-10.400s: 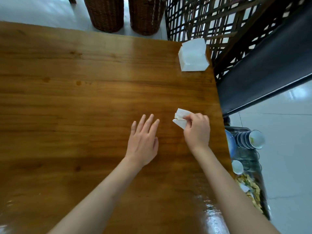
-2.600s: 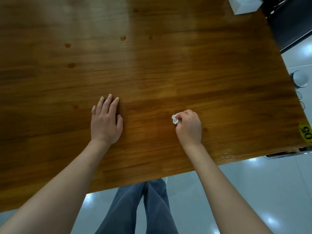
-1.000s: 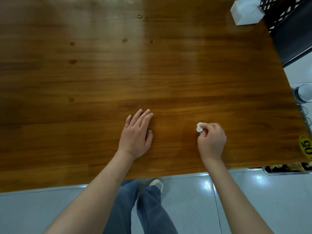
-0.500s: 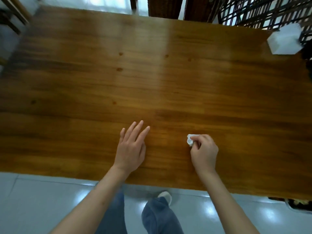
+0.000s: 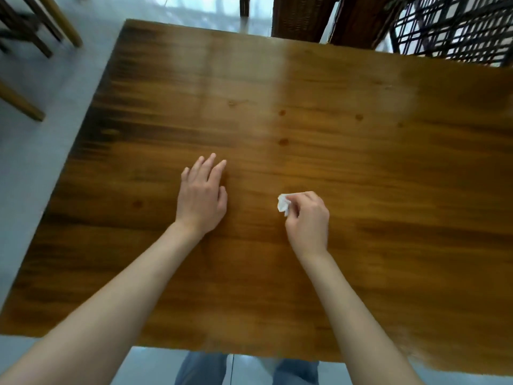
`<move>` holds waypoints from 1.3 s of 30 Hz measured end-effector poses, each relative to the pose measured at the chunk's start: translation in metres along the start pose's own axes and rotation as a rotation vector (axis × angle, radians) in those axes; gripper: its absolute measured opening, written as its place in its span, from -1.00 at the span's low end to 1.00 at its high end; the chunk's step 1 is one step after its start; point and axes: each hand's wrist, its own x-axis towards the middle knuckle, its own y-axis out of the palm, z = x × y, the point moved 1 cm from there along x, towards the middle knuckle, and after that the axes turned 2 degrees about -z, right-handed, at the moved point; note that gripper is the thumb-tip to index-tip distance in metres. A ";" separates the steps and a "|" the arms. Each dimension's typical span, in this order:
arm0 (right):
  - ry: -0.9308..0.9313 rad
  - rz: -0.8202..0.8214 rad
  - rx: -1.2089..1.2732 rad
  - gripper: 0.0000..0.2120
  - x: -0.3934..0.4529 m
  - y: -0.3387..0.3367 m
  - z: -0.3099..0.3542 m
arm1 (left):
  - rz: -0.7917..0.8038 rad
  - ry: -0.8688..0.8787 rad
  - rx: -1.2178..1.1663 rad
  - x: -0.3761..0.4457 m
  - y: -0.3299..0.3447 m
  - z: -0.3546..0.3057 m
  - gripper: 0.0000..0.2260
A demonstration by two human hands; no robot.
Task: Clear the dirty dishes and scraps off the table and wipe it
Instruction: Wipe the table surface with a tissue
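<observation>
The glossy brown wooden table [image 5: 319,112] fills most of the view, with a few small dark spots on its top. My right hand [image 5: 308,218] grips a crumpled white tissue [image 5: 283,204] and presses it on the tabletop near the middle. Only a small white wad shows at my fingertips. My left hand [image 5: 201,200] lies flat on the wood to the left of it, fingers straight and pointing away from me.
Wooden chair legs [image 5: 36,37] stand on the grey floor past the table's left edge. Two brown wicker pieces [image 5: 302,15] and a dark lattice screen [image 5: 455,26] stand beyond the far edge. My legs in jeans [image 5: 202,368] show below the near edge.
The view has swung left and forward: the table's left edge and chair legs have come in, and the white tissue box has left the frame. Both hands sit further onto the tabletop.
</observation>
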 end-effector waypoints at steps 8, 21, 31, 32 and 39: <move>0.217 -0.067 -0.050 -0.82 -0.005 0.017 0.006 | 0.045 0.024 -0.014 0.047 0.025 0.010 -0.51; -0.090 0.076 -0.084 -0.84 -0.018 0.012 0.018 | 0.065 0.007 -0.056 0.046 0.021 0.007 -0.53; -0.098 0.047 -0.087 -0.88 0.016 0.018 0.017 | 0.062 -0.021 -0.058 0.046 0.018 0.008 -0.54; -0.138 0.076 -0.087 -0.87 0.013 0.015 0.015 | 0.065 -0.020 -0.056 0.046 0.018 0.008 -0.54; -0.112 0.049 0.049 -0.85 0.063 0.003 0.008 | 0.071 -0.048 -0.069 0.045 0.015 0.005 -0.55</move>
